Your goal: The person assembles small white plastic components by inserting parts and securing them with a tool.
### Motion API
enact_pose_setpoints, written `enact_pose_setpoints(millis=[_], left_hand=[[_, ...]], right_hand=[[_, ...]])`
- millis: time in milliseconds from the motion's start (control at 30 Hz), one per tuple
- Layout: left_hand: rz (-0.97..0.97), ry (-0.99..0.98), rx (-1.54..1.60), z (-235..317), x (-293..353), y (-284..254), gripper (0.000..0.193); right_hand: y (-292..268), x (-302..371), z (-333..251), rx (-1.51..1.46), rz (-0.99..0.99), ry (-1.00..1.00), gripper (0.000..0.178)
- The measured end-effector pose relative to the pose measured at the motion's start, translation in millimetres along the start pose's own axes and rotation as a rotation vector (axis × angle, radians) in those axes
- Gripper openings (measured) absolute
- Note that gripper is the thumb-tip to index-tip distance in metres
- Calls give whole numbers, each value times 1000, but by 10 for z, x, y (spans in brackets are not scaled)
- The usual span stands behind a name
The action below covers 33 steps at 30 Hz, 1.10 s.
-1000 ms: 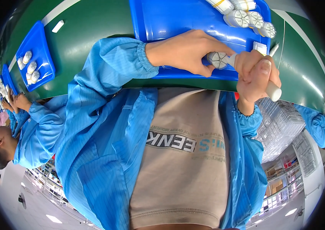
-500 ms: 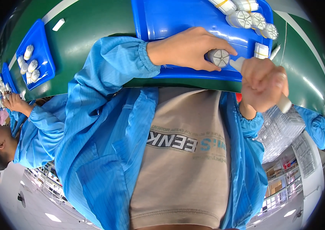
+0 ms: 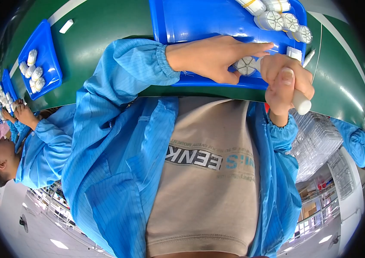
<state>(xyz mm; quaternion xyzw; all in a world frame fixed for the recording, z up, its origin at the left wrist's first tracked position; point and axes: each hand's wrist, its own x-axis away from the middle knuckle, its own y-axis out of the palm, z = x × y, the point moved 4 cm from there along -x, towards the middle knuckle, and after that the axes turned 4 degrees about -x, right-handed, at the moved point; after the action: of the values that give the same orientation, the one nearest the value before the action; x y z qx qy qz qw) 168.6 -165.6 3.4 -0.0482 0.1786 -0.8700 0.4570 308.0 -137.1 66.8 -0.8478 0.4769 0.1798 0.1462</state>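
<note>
My left hand [image 3: 214,56] curls round a round bundle of white pieces [image 3: 246,66] at the near edge of the blue tray [image 3: 199,23]. Its thumb lies beside the bundle and the index finger stretches over the far side; the other fingers are mostly hidden. Closed in a fist, my right hand [image 3: 286,79] holds a tool with a white rod-like handle [image 3: 301,104]. The handle's end sticks out at the near side of the fist. The tool's other end is hidden between fist and bundle, so its kind cannot be told.
Several banded white bundles [image 3: 270,20] lie in the tray's far right corner, and a white block [image 3: 294,53] by its right side. On the green table [image 3: 100,32] are a small white piece [image 3: 66,26] and a smaller blue tray [image 3: 47,47] of bundles. A co-worker [image 3: 40,142] sits left.
My right hand has come left with the tool, up against the bundle. My left index finger has straightened and lifted. The co-worker's hands have shifted slightly.
</note>
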Motion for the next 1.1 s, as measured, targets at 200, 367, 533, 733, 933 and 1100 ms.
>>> enact_pose_setpoints(millis=[200,367,533,733,933,1100], left_hand=[[-99,-53,15,11,-18,-4,94],[146,76,-114,-7,-45,9,93],[-56,-138,49,4,-9,-28,97],[-79,-72,9,-20,5,60,104],[-52,-60,49,-59,8,83,105],[113,100,-58,-42,-35,68,103]], right_hand=[[53,-11,-16,161,-44,-69,39],[0,71,18,186,70,6,41],[-200,31,20,-596,84,105,35],[-46,-17,25,-252,-29,91,40],[13,-36,35,-10,-43,21,36],[85,-28,18,203,-52,-18,37]])
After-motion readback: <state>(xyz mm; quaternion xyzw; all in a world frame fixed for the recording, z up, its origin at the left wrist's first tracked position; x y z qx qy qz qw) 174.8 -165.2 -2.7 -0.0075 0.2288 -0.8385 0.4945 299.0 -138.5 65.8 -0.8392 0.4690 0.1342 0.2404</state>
